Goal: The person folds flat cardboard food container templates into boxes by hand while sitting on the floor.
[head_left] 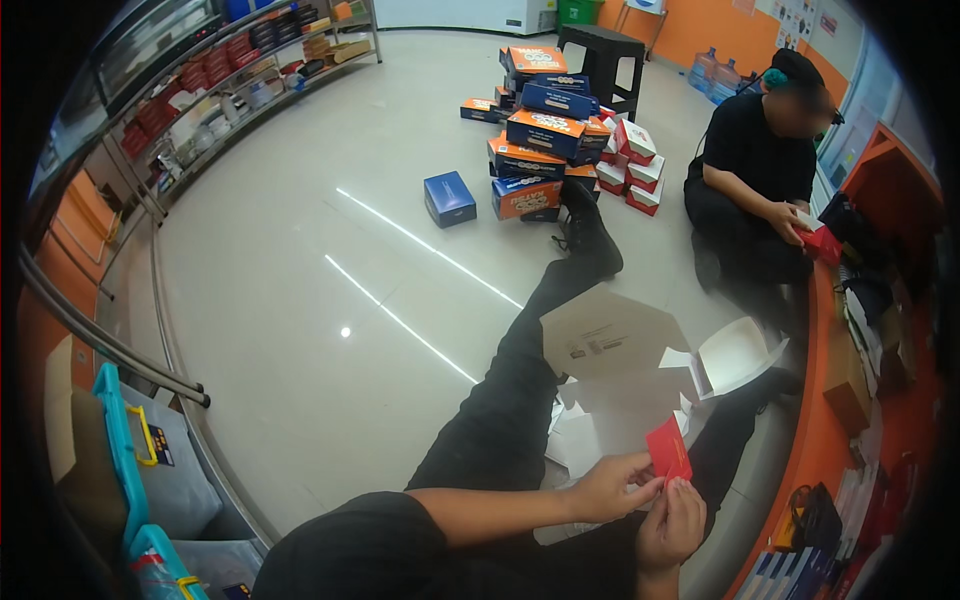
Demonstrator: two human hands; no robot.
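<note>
Between my legs, my left hand (612, 488) pinches the lower left edge of a red cardboard flap (668, 450). My right hand (672, 525) closes on the flap's lower edge, its fingertips near those of the left. Just beyond the flap lies white card (640, 405) with folded tabs, and farther right a white folded carton part (735, 358) stands with raised walls. Whether the red flap joins this white card, I cannot tell. Behind them rises a greyish-brown cardboard box panel (615, 338) with small print.
Orange and blue boxes (540, 130) are stacked beyond my foot, with red and white boxes (635, 165) beside them. A lone blue box (450, 198) sits left. At right, a seated person (765, 170) handles a red box. Orange shelving (820, 370) borders my right; lidded bins (165, 470) stand left.
</note>
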